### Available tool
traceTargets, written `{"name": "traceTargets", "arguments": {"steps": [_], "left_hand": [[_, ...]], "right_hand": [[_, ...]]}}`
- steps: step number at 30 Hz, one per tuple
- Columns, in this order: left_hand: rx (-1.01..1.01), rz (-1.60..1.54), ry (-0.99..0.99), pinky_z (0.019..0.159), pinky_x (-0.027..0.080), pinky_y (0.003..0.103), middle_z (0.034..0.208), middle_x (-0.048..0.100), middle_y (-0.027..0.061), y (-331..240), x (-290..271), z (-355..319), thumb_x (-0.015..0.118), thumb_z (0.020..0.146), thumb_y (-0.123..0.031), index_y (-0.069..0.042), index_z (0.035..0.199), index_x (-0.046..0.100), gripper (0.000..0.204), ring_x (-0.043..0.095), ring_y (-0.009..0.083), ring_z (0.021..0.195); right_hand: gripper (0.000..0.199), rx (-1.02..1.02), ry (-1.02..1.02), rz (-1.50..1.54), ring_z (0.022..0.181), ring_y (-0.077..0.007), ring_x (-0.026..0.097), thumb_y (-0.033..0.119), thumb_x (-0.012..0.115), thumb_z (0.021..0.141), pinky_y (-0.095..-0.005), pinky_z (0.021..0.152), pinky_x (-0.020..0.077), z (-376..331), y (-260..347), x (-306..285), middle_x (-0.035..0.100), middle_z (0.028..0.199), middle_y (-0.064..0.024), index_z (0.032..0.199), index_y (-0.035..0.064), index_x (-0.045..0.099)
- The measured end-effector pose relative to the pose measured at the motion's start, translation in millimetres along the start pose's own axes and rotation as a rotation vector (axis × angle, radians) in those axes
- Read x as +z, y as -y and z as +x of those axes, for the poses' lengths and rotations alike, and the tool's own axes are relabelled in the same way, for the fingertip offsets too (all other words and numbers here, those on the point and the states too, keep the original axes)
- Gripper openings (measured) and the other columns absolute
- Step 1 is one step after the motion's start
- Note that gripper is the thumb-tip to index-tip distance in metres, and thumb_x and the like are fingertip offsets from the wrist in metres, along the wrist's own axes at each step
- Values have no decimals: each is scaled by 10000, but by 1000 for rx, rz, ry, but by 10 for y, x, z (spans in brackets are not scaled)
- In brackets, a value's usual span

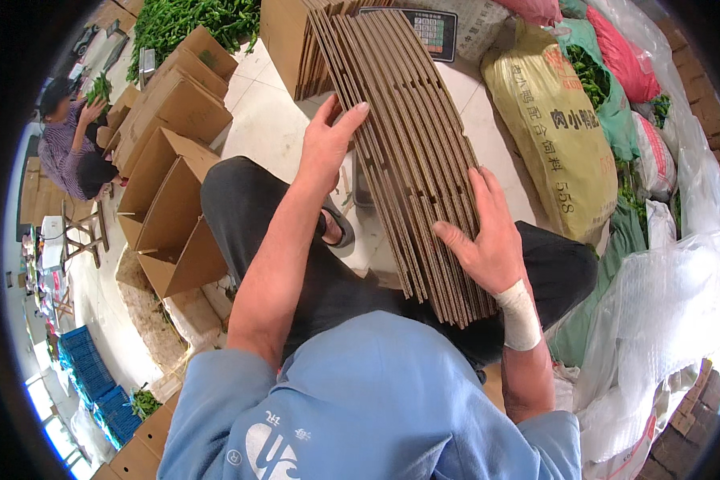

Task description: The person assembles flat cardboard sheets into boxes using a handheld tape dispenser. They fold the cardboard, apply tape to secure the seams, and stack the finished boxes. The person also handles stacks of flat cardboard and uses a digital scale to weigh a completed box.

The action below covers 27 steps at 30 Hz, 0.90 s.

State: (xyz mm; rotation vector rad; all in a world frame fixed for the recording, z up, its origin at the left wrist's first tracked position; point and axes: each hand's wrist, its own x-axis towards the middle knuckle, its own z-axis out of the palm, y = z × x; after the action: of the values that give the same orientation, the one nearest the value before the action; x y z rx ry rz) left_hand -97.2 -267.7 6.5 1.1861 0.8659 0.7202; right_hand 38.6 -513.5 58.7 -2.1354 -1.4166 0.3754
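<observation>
A thick stack of flattened cardboard boxes [412, 152] stands on edge between my knees, its corrugated edges facing up and slanting from far left to near right. My left hand [328, 144] presses against the stack's left side, thumb and fingers spread near its upper part. Lower on the opposite side, my right hand [484, 236] is against the outer sheets, with the thumb on the edges; a pale wrap circles that wrist. Between them the two hands hold the stack. The fingertips of the left hand are partly hidden by the cardboard.
More folded cardboard [284, 44] and a scale [430, 34] stand beyond. Opened cartons [172, 200] are at left, below a heap of green peppers [196, 28]. A yellow sack [548, 136] and plastic sheeting [656, 312] line the right. Another person [68, 148] sits far left, near blue crates [88, 364].
</observation>
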Motion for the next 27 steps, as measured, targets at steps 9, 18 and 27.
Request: {"name": "traceTargets", "arguments": {"steps": [9,18,27], "left_hand": [[251,130,35,988,495,335,1302,605,150,-56,245,-60,798,863,-221,27,1451,382,761,619,220,1151],[174,179,68,992,508,345,1290,609,170,-204,252,-173,828,828,-205,30,1452,328,834,626,234,1155],[141,205,27,994,501,357,1312,597,150,-127,-67,-211,821,844,-261,-7,1508,356,849,614,219,1152]], "right_hand": [[800,11,-27,9,1350,-457,437,392,706,892,-485,1105,391,5,21,16,376,1508,-298,1477,-43,375],[811,39,-43,-10,1332,-447,459,393,724,866,-474,1090,411,-1,3,17,386,1509,-280,1470,-35,392],[686,14,-133,-5,1338,-410,485,274,693,863,-424,1113,404,81,-405,-150,467,1461,-266,1440,-10,454]]}}
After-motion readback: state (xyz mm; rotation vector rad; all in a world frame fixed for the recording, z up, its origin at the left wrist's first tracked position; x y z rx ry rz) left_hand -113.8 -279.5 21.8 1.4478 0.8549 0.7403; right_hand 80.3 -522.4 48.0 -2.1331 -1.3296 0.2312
